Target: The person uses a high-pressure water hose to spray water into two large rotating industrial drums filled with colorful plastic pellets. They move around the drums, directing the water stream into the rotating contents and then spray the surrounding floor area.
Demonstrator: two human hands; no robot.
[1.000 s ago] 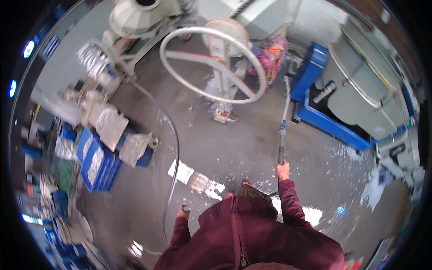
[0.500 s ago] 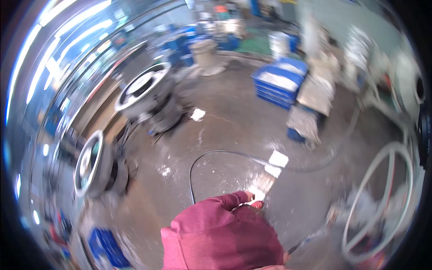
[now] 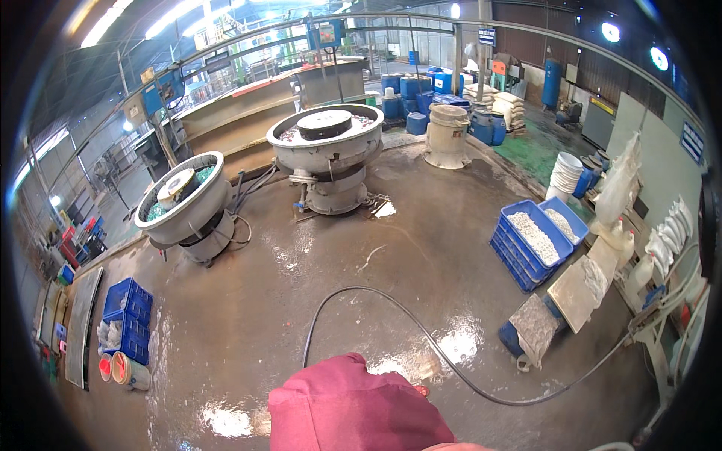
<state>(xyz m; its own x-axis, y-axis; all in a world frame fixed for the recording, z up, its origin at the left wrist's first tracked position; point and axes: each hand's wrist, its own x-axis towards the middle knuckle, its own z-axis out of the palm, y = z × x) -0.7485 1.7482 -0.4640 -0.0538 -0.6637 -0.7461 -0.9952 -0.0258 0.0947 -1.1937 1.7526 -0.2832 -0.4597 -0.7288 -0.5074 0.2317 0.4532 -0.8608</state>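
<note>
Neither of my hands shows in the head view. Only my maroon sleeve fills the lower middle of the picture. A black hose loops over the wet concrete floor just beyond the sleeve and runs off to the right. Where its near end goes under the sleeve is hidden.
Two round grey bowl machines stand ahead and to the left. Blue crates of pale pieces and white sacks line the right side. More blue crates sit at the left. A white bucket and blue drums stand farther back.
The view has swung far round, from a white-ringed machine and a long-handled tool in my right hand to the open floor. Both hands have left the picture.
</note>
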